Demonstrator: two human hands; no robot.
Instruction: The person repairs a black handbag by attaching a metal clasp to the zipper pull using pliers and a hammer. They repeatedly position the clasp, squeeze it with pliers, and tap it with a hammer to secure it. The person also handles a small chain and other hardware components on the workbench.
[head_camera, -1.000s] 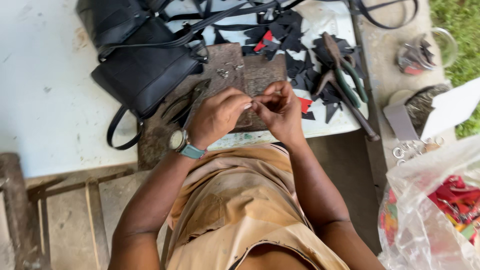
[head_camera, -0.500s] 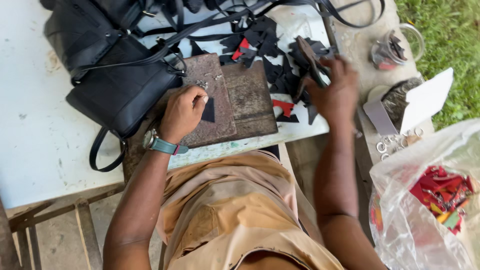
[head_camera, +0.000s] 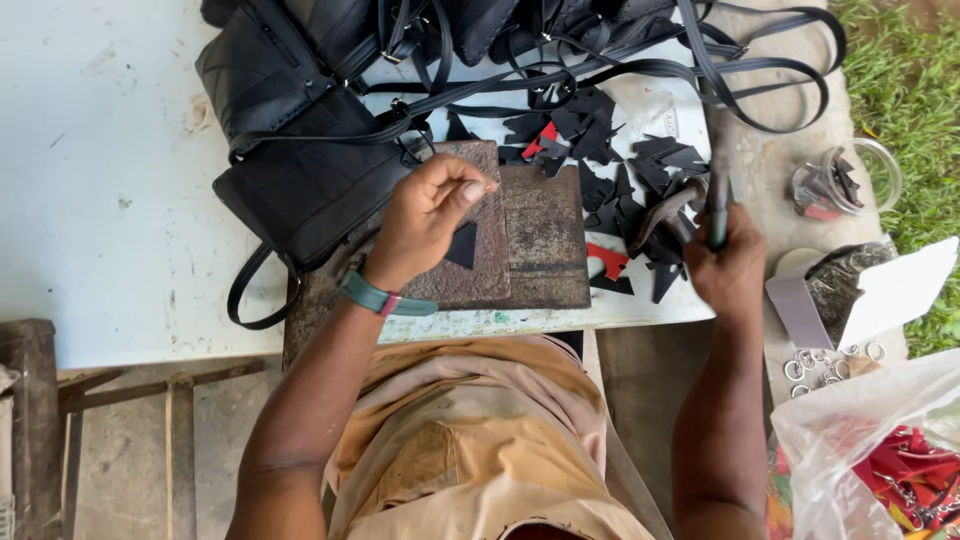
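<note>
My left hand (head_camera: 425, 215) pinches a small black leather piece (head_camera: 462, 245) and presses it onto a rusty metal block (head_camera: 535, 240) at the table's near edge. A teal watch sits on that wrist. My right hand (head_camera: 728, 262) is closed around the handle of a hammer (head_camera: 680, 205), held just right of the block over a pile of black and red leather scraps (head_camera: 620, 170). The hammer's head points left toward the block.
Black leather bags (head_camera: 300, 150) with long straps lie across the back of the white table (head_camera: 100, 200). On a concrete ledge at right are a glass jar (head_camera: 850, 180), an open small box (head_camera: 860, 295), metal rings (head_camera: 825, 365) and a plastic bag (head_camera: 880, 450).
My right hand left the leather piece, reached right into the scraps and now grips the hammer. My left hand stayed on the block with the piece.
</note>
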